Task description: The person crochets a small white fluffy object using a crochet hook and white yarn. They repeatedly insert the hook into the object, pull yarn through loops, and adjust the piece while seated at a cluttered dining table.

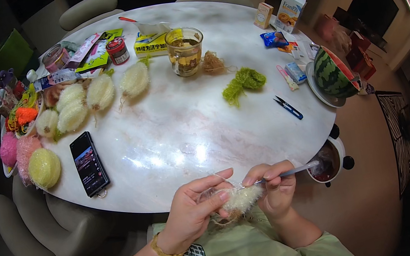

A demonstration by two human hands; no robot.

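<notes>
Just beyond the table's near edge, my left hand (198,207) pinches a fuzzy cream crocheted piece (242,199), with a thin strand running up over its index finger. My right hand (277,185) grips a crochet hook (295,170), its metal end at the top of the piece. Brown yarn ends hang under the piece, close to my left fingers. On the marble table (173,133) farther off lie several finished cream crocheted pieces (135,80), a bundle of green yarn (244,83) and a tuft of brown yarn (213,62). Blue thread snips (288,108) lie at the right.
A smartphone (89,164) with its screen lit lies left, near a yellow yarn ball (44,168). A glass cup of liquid (186,51) stands beside a tissue pack (151,43). Cut watermelon (333,72) sits on a plate at right. Below the right edge is a bin (338,158).
</notes>
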